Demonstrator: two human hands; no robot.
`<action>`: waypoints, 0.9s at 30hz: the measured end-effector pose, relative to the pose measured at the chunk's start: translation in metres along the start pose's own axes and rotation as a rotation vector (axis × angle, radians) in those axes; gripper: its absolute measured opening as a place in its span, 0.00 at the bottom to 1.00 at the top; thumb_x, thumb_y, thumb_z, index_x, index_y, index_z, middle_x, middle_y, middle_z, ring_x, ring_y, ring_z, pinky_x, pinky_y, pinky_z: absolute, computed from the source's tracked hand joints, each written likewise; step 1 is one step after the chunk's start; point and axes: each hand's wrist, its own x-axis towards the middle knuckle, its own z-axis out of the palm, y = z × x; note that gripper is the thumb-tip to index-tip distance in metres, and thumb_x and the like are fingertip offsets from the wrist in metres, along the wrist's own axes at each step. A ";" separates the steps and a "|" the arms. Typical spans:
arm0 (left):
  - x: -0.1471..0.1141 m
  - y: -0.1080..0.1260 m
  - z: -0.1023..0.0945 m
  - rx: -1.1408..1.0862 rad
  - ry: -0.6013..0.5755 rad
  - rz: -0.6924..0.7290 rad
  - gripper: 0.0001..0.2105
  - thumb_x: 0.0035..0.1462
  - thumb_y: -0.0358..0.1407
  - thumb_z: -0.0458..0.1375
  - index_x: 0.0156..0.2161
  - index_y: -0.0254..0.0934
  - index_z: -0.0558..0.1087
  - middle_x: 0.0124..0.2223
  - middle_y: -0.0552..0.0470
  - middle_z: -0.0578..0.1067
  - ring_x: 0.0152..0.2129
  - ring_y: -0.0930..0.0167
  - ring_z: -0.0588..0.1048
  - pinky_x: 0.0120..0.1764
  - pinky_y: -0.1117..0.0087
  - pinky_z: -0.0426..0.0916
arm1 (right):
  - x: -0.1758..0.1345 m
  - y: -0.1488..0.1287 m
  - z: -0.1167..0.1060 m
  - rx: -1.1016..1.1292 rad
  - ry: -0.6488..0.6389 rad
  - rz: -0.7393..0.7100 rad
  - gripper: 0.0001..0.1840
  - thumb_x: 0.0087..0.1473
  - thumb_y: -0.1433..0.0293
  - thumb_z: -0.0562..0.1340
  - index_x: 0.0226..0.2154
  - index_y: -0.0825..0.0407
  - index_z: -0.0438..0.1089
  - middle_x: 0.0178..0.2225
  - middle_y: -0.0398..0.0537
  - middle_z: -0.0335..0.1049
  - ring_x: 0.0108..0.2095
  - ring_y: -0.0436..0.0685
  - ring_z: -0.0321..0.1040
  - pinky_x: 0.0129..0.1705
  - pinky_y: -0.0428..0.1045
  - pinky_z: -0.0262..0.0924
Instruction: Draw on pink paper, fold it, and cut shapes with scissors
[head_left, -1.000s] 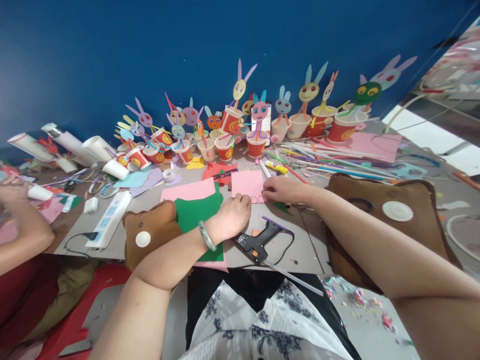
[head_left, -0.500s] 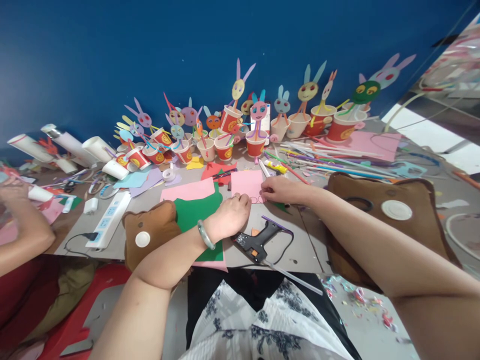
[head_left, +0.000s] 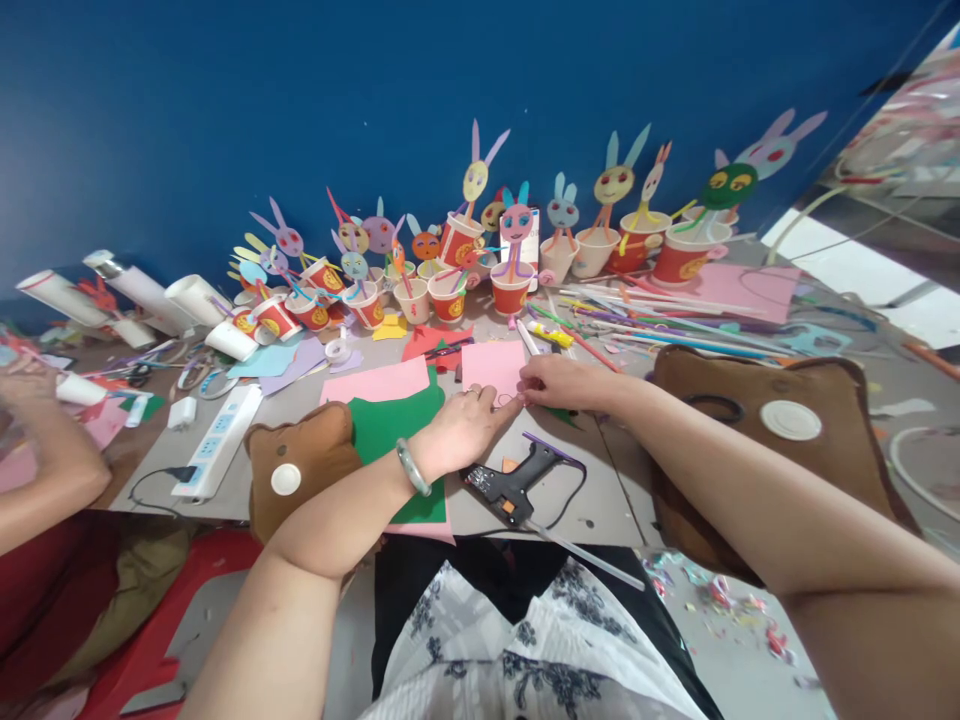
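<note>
A square of pink paper [head_left: 491,362] lies on the table between my hands, with small circles drawn along its near edge. My left hand [head_left: 471,425], a bangle on its wrist, rests on the paper's near left corner. Its index finger stretches along the near edge toward my other fingertips. At the paper's right edge, my right hand [head_left: 559,382] is closed around a slim white pen [head_left: 527,337], whose upper end sticks out above the fingers; the tip is hidden. Just below my hands lies a black glue gun [head_left: 514,487] with a clear glue stick.
Rabbit-faced figures in paper cups [head_left: 514,290] line the blue wall. Brown cushions [head_left: 772,440] flank my arms. Green card [head_left: 397,430], a power strip [head_left: 223,440] and pipe cleaners [head_left: 675,320] lie around. Another person's arm [head_left: 52,450] works at the far left.
My left index finger has straightened to the right along the paper's near edge, covering part of the circles. My right hand has shifted very slightly left.
</note>
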 end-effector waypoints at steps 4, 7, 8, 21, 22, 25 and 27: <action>0.002 -0.003 0.005 -0.004 0.002 0.013 0.28 0.65 0.26 0.46 0.68 0.44 0.54 0.48 0.41 0.68 0.43 0.62 0.71 0.41 0.64 0.68 | 0.001 0.002 0.001 0.043 0.019 0.024 0.04 0.55 0.71 0.61 0.30 0.53 0.71 0.35 0.53 0.74 0.36 0.58 0.70 0.35 0.48 0.57; 0.003 -0.004 0.007 -0.008 0.011 0.021 0.27 0.65 0.26 0.46 0.68 0.45 0.56 0.48 0.41 0.68 0.43 0.62 0.70 0.41 0.64 0.68 | 0.000 0.004 0.000 0.122 0.065 0.047 0.03 0.51 0.72 0.62 0.32 0.53 0.71 0.34 0.51 0.75 0.35 0.56 0.70 0.33 0.47 0.57; 0.004 -0.004 0.007 -0.009 0.015 0.023 0.27 0.65 0.27 0.45 0.68 0.45 0.56 0.47 0.41 0.68 0.43 0.62 0.70 0.41 0.64 0.68 | -0.001 0.003 0.000 0.150 0.098 0.059 0.04 0.51 0.72 0.63 0.33 0.53 0.71 0.34 0.50 0.76 0.34 0.56 0.70 0.33 0.46 0.57; 0.005 -0.007 0.007 -0.020 0.005 0.045 0.26 0.65 0.26 0.45 0.67 0.43 0.58 0.47 0.41 0.69 0.44 0.62 0.70 0.43 0.62 0.68 | -0.005 -0.015 -0.002 0.211 0.125 0.060 0.07 0.50 0.76 0.61 0.35 0.53 0.72 0.35 0.49 0.78 0.36 0.56 0.72 0.36 0.47 0.59; 0.004 -0.008 0.006 -0.031 0.002 0.049 0.26 0.65 0.26 0.45 0.67 0.42 0.59 0.47 0.41 0.70 0.44 0.61 0.71 0.44 0.62 0.68 | -0.005 -0.015 -0.002 0.198 0.101 0.058 0.07 0.50 0.75 0.61 0.35 0.53 0.73 0.35 0.50 0.78 0.37 0.56 0.73 0.35 0.47 0.59; 0.003 -0.016 0.001 -0.130 -0.005 0.039 0.28 0.62 0.24 0.47 0.67 0.39 0.58 0.48 0.40 0.71 0.44 0.63 0.72 0.45 0.63 0.69 | -0.004 -0.015 -0.001 0.158 0.072 0.050 0.06 0.52 0.74 0.63 0.35 0.54 0.74 0.36 0.51 0.78 0.37 0.56 0.73 0.35 0.46 0.60; 0.003 -0.026 -0.001 -0.262 -0.002 0.006 0.28 0.61 0.23 0.48 0.66 0.36 0.58 0.51 0.39 0.72 0.45 0.64 0.74 0.46 0.64 0.69 | -0.004 -0.017 0.000 0.112 0.078 0.033 0.06 0.53 0.75 0.62 0.34 0.55 0.75 0.37 0.52 0.79 0.38 0.57 0.73 0.37 0.46 0.60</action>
